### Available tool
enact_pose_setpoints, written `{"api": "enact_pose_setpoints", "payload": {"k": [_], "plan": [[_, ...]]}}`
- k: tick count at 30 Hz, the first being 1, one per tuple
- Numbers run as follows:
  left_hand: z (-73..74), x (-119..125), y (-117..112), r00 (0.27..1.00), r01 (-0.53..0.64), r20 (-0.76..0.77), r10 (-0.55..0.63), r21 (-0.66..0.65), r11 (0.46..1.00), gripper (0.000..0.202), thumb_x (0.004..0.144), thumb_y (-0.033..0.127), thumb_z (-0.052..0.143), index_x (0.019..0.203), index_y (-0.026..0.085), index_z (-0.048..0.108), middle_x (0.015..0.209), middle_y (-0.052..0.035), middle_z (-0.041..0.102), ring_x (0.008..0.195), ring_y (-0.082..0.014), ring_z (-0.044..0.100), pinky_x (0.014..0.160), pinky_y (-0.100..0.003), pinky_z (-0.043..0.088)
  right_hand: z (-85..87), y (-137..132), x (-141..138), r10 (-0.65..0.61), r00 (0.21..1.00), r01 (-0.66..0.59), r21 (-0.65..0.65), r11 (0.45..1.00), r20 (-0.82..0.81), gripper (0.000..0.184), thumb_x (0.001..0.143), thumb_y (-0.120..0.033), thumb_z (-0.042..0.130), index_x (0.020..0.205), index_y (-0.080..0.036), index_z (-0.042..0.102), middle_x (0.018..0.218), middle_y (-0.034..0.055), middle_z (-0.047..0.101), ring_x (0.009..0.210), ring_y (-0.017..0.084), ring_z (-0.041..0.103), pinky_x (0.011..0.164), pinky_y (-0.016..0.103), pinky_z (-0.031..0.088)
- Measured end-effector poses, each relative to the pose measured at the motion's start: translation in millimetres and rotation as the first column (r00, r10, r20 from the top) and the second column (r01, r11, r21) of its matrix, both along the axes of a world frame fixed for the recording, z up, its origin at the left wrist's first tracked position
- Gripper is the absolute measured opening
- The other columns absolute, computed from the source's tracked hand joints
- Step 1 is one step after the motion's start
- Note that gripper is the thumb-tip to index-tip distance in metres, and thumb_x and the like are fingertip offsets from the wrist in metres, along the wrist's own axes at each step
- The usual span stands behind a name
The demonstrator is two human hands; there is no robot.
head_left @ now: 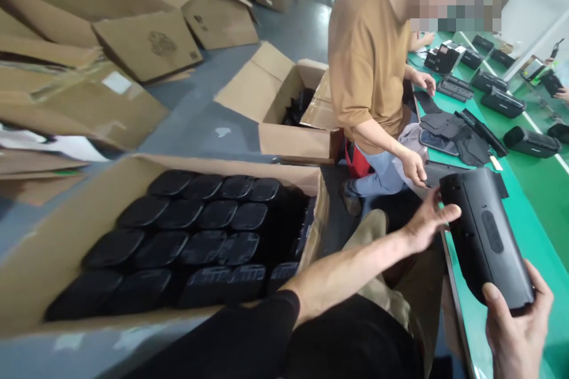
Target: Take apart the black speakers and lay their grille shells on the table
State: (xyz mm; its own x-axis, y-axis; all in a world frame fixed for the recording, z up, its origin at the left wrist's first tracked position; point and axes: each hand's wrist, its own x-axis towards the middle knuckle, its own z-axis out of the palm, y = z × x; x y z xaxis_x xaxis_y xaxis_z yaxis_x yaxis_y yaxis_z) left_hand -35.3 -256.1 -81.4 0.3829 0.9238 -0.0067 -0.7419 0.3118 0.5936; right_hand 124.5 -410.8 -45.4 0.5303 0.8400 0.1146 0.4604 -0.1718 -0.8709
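I hold a long black plastic housing point(486, 240) over the edge of the green table point(540, 189). My right hand point(518, 331) grips its near end from below, thumb on top. My left hand point(429, 222) holds its far end, fingers wrapped behind it and thumb across the front. Down to my left stands an open cardboard box point(57, 237) packed with several rows of the same black housings point(195, 243).
A person in a tan shirt point(368, 59) sits beside me, a hand point(415, 167) on dark parts at the table's edge. More black housings point(531, 141) and flat black pieces point(453, 130) lie along the table. Another open box point(275, 106) and flattened cartons point(146, 41) cover the floor.
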Motion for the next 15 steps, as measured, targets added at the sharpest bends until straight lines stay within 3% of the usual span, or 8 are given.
{"api": "enact_pose_setpoints", "payload": {"k": [2, 4, 6, 8, 11, 13, 15], "plan": [[6.5, -24, 29, 0.982, 0.028, -0.191, 0.015, 0.22, 0.975, 0.11, 0.056, 0.052, 0.103, 0.153, 0.036, 0.054, 0.157, -0.0113, 0.054, 0.131, -0.0322, 0.062, 0.112, -0.05, 0.047, 3.9, -10, 11, -0.003, 1.0, 0.003, -0.035, 0.999, 0.0, 0.109, 0.079, -0.071, 0.082, 0.167, -0.027, 0.035, 0.154, 0.0181, 0.046, 0.127, 0.045, 0.053, 0.108, 0.065, 0.042], [16.5, -43, 53, 0.944, 0.176, -0.33, -0.022, 0.444, 0.879, 0.112, 0.052, 0.044, 0.105, 0.153, 0.035, 0.059, 0.156, -0.0105, 0.058, 0.142, -0.0363, 0.056, 0.121, -0.052, 0.041, 6.0, -16, 15, 0.022, 0.999, -0.021, -0.047, 0.999, 0.026, 0.11, 0.075, -0.073, 0.083, 0.165, -0.027, 0.039, 0.155, 0.0178, 0.046, 0.127, 0.046, 0.051, 0.108, 0.065, 0.04], [26.5, -51, 66, 0.918, 0.306, -0.388, -0.085, 0.557, 0.772, 0.105, 0.054, 0.043, 0.104, 0.15, 0.032, 0.063, 0.149, -0.0086, 0.065, 0.143, -0.0371, 0.056, 0.121, -0.05, 0.042, 7.9, -18, 12, 0.051, 0.998, -0.05, -0.033, 0.998, 0.038, 0.109, 0.073, -0.073, 0.083, 0.162, -0.025, 0.042, 0.156, 0.0177, 0.046, 0.131, 0.047, 0.049, 0.111, 0.066, 0.037], [32.6, -53, 67, 0.905, 0.361, -0.406, -0.125, 0.58, 0.73, 0.098, 0.059, 0.043, 0.101, 0.149, 0.029, 0.065, 0.143, -0.0078, 0.068, 0.137, -0.0364, 0.061, 0.117, -0.047, 0.046, 11.8, -17, 10, 0.068, 0.997, -0.068, -0.024, 0.997, 0.018, 0.105, 0.075, -0.072, 0.083, 0.16, -0.025, 0.043, 0.156, 0.0173, 0.046, 0.135, 0.048, 0.047, 0.114, 0.066, 0.034], [30.6, -50, 56, 0.914, 0.328, -0.389, -0.116, 0.54, 0.775, 0.092, 0.061, 0.034, 0.099, 0.147, 0.028, 0.067, 0.14, -0.0071, 0.069, 0.132, -0.0349, 0.063, 0.115, -0.043, 0.047, 21.7, -15, 21, 0.105, 0.994, -0.105, -0.047, 0.993, -0.004, 0.098, 0.078, -0.07, 0.081, 0.158, -0.026, 0.045, 0.154, 0.0169, 0.048, 0.135, 0.047, 0.048, 0.114, 0.067, 0.035], [22.5, -45, 42, 0.949, 0.225, -0.303, -0.084, 0.466, 0.856, 0.088, 0.057, 0.029, 0.099, 0.141, 0.028, 0.071, 0.136, -0.0049, 0.071, 0.129, -0.0325, 0.064, 0.113, -0.039, 0.047, 25.2, -17, 39, 0.146, 0.989, -0.145, -0.048, 0.988, 0.029, 0.098, 0.079, -0.069, 0.08, 0.16, -0.027, 0.043, 0.151, 0.0173, 0.052, 0.132, 0.048, 0.052, 0.114, 0.07, 0.036], [10.3, -34, 23, 0.985, 0.116, -0.154, -0.075, 0.283, 0.952, 0.079, 0.058, 0.031, 0.097, 0.133, 0.028, 0.074, 0.124, -0.0028, 0.075, 0.118, -0.0276, 0.067, 0.105, -0.035, 0.049, 19.6, -18, 54, 0.187, 0.979, -0.189, 0.025, 0.982, 0.086, 0.098, 0.084, -0.072, 0.073, 0.165, -0.03, 0.036, 0.151, 0.0185, 0.053, 0.129, 0.048, 0.057, 0.111, 0.073, 0.039]]}}
